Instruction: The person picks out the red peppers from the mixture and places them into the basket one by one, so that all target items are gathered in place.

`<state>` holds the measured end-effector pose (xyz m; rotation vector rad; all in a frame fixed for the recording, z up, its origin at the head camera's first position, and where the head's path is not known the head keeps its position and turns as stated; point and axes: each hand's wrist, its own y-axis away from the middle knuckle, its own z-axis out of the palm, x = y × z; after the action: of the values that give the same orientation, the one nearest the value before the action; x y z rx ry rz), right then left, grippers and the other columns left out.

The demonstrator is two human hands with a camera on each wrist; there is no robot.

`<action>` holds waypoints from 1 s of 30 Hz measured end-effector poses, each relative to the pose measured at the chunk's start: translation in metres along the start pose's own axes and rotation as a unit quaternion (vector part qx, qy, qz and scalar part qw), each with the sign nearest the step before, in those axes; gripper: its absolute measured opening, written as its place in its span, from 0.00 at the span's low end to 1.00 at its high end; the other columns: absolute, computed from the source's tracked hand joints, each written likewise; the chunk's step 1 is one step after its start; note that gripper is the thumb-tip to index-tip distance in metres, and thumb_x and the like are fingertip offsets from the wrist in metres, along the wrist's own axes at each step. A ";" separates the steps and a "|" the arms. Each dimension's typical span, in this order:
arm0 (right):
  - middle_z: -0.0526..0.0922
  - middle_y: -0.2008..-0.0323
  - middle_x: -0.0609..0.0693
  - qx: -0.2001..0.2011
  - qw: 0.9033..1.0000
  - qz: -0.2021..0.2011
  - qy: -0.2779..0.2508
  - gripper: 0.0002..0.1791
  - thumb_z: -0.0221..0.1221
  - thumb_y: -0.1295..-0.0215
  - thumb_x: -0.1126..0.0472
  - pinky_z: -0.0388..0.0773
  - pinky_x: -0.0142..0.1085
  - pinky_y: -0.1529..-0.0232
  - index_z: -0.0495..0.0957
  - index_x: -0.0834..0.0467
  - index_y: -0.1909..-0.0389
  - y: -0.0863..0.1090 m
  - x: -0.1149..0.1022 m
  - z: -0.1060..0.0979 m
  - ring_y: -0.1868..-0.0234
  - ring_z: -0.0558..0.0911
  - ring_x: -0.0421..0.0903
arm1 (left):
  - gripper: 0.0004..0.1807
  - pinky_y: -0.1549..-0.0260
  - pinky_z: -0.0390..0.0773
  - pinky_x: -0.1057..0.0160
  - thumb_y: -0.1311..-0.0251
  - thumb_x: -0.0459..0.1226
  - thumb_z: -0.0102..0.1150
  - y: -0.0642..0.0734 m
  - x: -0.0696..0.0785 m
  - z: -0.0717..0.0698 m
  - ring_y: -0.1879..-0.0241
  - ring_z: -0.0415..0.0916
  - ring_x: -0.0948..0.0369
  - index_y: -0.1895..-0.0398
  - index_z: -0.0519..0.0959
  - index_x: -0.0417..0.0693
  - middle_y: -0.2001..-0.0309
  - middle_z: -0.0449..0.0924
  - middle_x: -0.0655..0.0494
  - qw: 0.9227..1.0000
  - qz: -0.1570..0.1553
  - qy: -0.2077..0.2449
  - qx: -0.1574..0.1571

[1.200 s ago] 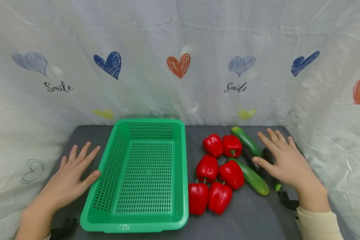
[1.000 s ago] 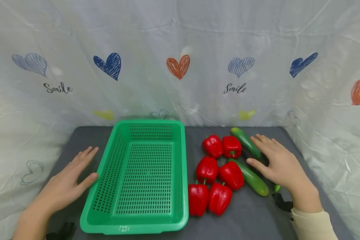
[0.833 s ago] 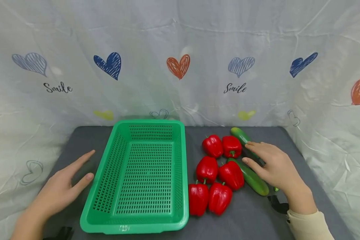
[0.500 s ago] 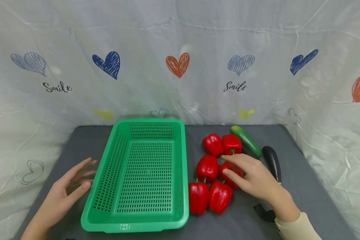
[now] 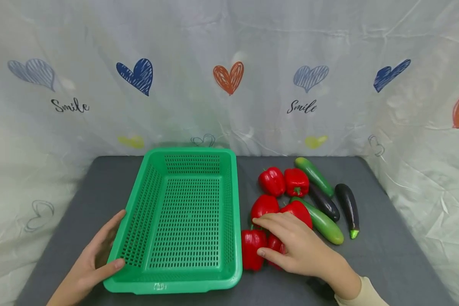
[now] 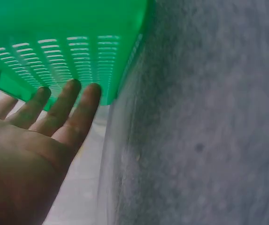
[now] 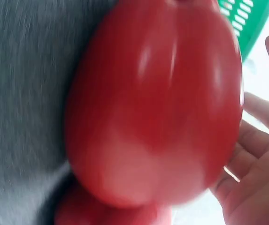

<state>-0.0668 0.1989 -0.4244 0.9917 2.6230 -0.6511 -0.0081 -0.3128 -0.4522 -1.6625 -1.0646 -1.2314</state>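
Observation:
A green perforated plastic basket stands left of centre. My left hand is at its near left side, thumb at the rim and fingers along the outside. In the left wrist view, the extended fingers reach up to the slotted basket wall. Several glossy red bell peppers lie right of the basket. My right hand hovers over the front ones, fingers loosely bent, between the front left pepper and the mostly covered front right pepper. One bell pepper fills the right wrist view, beside the spread fingers.
Behind the right hand lie two green cucumbers, a far cucumber and a near cucumber, and two dark eggplants, one inner eggplant and one outer eggplant. A white heart-print curtain hangs around the grey table.
My right hand has moved left and nearer, from over the cucumbers and eggplants to the front peppers. My left hand has come in from the left to the basket's side. The vegetables stay put.

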 end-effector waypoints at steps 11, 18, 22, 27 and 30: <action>0.76 0.28 0.42 -0.023 0.998 -0.050 0.012 0.38 0.70 0.29 0.37 0.80 0.48 0.34 0.76 0.51 0.25 0.001 -0.009 0.019 0.29 0.75 0.42 | 0.51 0.32 0.51 0.76 0.25 0.22 0.50 0.001 -0.006 0.004 0.14 0.29 0.69 0.09 0.34 0.54 0.10 0.25 0.53 0.997 0.007 0.071 -0.020; 0.75 0.26 0.47 -0.046 0.996 -0.054 0.050 0.49 0.78 0.40 0.39 0.79 0.50 0.33 0.71 0.52 0.22 0.001 -0.008 0.025 0.27 0.74 0.45 | 0.53 0.31 0.46 0.75 0.26 0.23 0.50 0.004 -0.008 0.004 0.14 0.24 0.69 0.09 0.33 0.55 0.10 0.23 0.54 0.996 0.002 0.082 -0.023; 0.75 0.26 0.48 -0.048 0.996 -0.049 0.062 0.51 0.80 0.44 0.40 0.79 0.49 0.33 0.71 0.51 0.22 0.001 -0.006 0.025 0.27 0.74 0.45 | 0.52 0.32 0.47 0.76 0.26 0.24 0.50 0.004 -0.006 0.004 0.14 0.24 0.68 0.09 0.33 0.56 0.10 0.24 0.55 0.996 -0.002 0.083 -0.021; 0.76 0.27 0.47 -0.051 0.996 -0.046 0.061 0.51 0.81 0.45 0.41 0.80 0.50 0.34 0.71 0.50 0.22 0.002 -0.004 0.026 0.27 0.74 0.44 | 0.52 0.33 0.52 0.75 0.27 0.25 0.51 0.003 -0.007 0.004 0.13 0.28 0.68 0.09 0.34 0.55 0.10 0.25 0.53 0.996 0.001 0.087 -0.024; 0.75 0.27 0.45 -0.056 0.996 -0.043 0.057 0.51 0.80 0.45 0.41 0.79 0.49 0.34 0.71 0.50 0.22 0.001 -0.005 0.027 0.27 0.74 0.43 | 0.53 0.33 0.54 0.75 0.27 0.25 0.51 0.004 -0.008 0.004 0.13 0.30 0.68 0.09 0.34 0.54 0.09 0.26 0.52 0.996 0.004 0.088 -0.023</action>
<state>-0.0602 0.1840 -0.4459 0.9132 2.7806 -0.4739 -0.0043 -0.3118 -0.4608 -1.5593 -0.9270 -1.3782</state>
